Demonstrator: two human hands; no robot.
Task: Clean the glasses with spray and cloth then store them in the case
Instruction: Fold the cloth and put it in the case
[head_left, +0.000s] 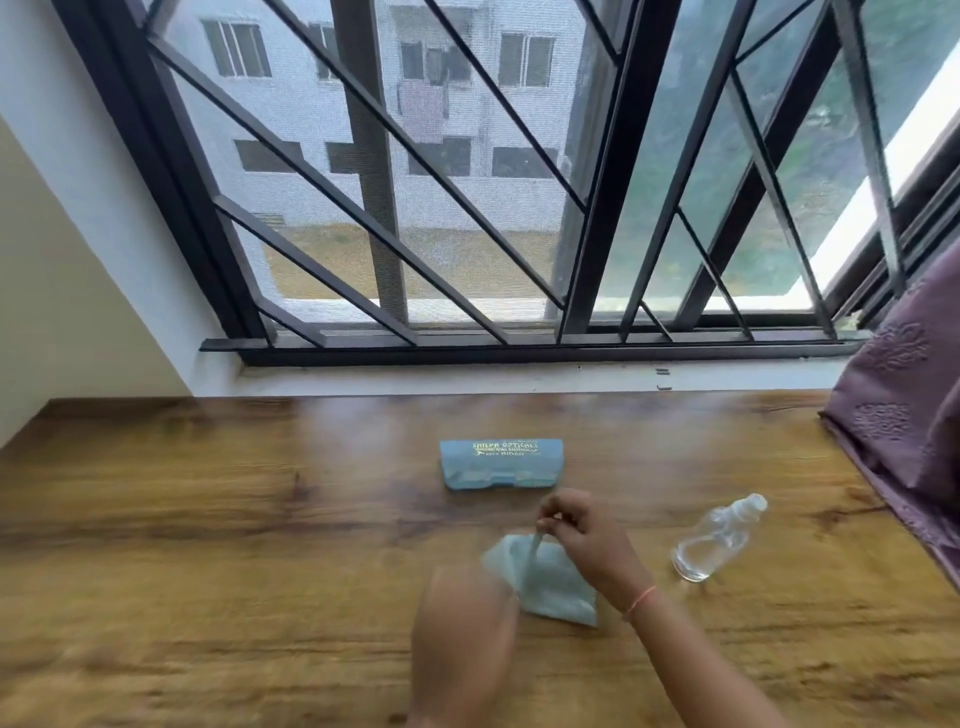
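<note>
A light blue cloth (550, 582) lies bunched on the wooden table (208, 519), near the middle. My right hand (582, 530) is over its far edge, and its fingertips pinch a thin pale strip that rises from the cloth. Blur hides whether that strip is a fold of cloth or an arm of the glasses. My left hand (462, 634) is heavily blurred at the cloth's near left edge, so its grip is unclear. No glasses are plainly visible. The blue case (501, 463), with gold lettering, lies closed behind the cloth. A clear spray bottle (719, 535) lies on its side to the right.
A purple patterned curtain (898, 405) hangs over the table's right edge. A barred window (467, 208) and its white sill (519, 376) run along the far side. A cream wall (62, 312) stands at the left.
</note>
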